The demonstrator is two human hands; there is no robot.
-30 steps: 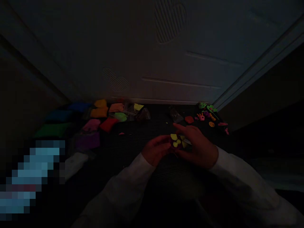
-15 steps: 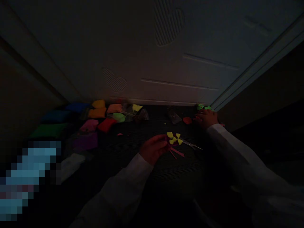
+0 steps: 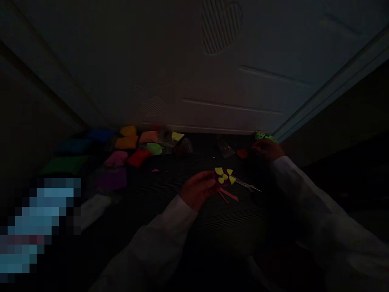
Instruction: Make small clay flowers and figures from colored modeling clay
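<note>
My left hand (image 3: 198,187) is closed on the edge of a dark purple clay piece (image 3: 217,183) that bears several yellow petal-like bits (image 3: 225,177). Just below it lie pink strips (image 3: 229,195). A pair of scissors (image 3: 246,185) rests to its right, its handles lost in shadow. At the back right, my right hand (image 3: 270,150) has its fingers drawn together; whatever they pinch is too dark to make out. Behind that hand are green pieces with dark spots (image 3: 260,136), partly covered by it. An orange-red flat piece (image 3: 242,153) lies left of its fingertips.
Packs of coloured clay, among them a red pack (image 3: 139,158), a purple pack (image 3: 112,178) and a green pack (image 3: 64,165), crowd the left side. A clear bag (image 3: 225,147) lies near the back. A pale panel (image 3: 182,61) rises behind the dark table (image 3: 170,186).
My right hand has shifted slightly, and the pink bit seen at its fingers before no longer shows clearly. My left hand keeps its hold on the purple clay piece. The view has tilted a little.
</note>
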